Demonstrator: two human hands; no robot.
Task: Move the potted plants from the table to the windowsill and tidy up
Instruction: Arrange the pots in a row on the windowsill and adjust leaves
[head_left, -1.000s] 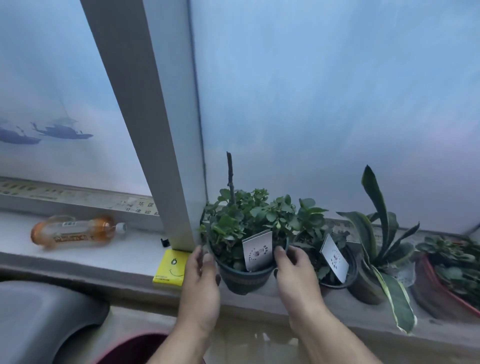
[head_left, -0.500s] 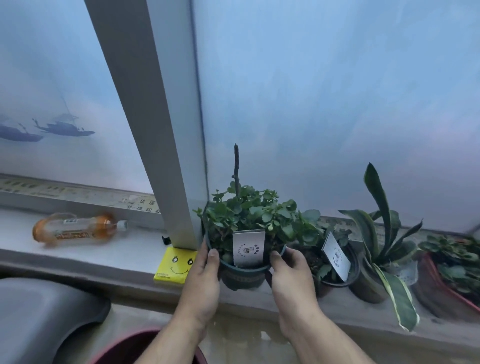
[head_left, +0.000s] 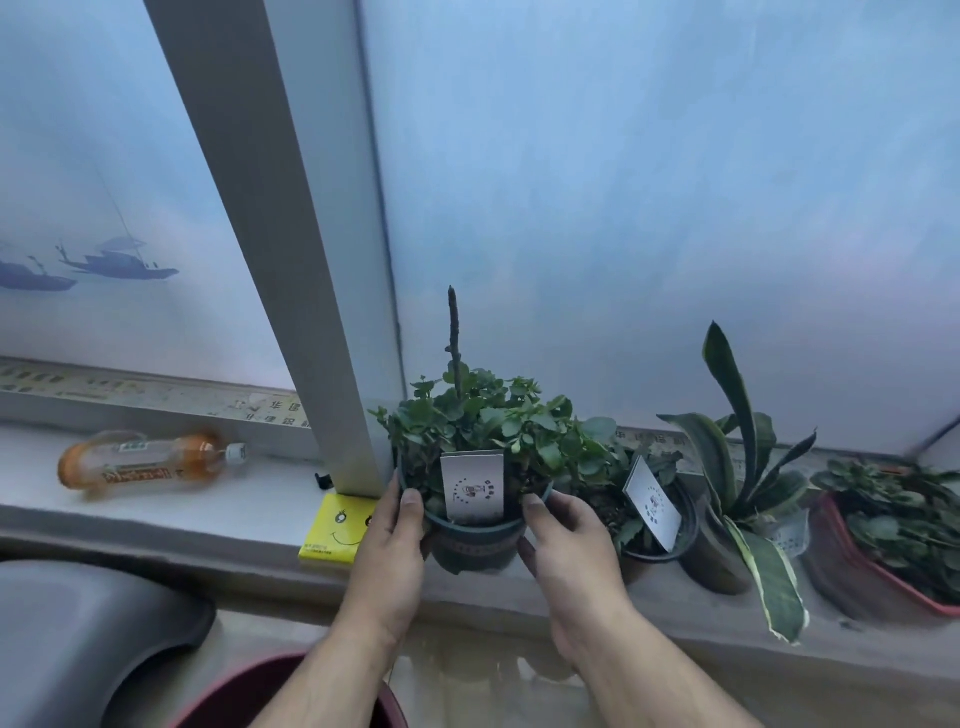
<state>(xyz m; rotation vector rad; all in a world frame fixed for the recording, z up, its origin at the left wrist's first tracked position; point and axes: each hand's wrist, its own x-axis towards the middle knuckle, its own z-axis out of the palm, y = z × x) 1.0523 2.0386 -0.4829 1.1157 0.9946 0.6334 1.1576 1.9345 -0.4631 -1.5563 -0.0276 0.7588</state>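
Gripping a dark potted plant (head_left: 478, 540) from either side, the left hand (head_left: 395, 561) and right hand (head_left: 569, 545) curl round its rim on the windowsill (head_left: 156, 512), just right of the window post (head_left: 311, 291). Right of that post stand three more plants; a yellow smiley pad (head_left: 337, 527) lies at its foot, an orange bottle (head_left: 148, 462) lies left.

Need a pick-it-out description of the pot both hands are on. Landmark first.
Find the grey window post standing on the windowsill. Just right of its foot, beside a yellow smiley card, sits a dark round pot held by the left hand and right hand. Unlike its neighbours, a bare stick rises from its leaves.
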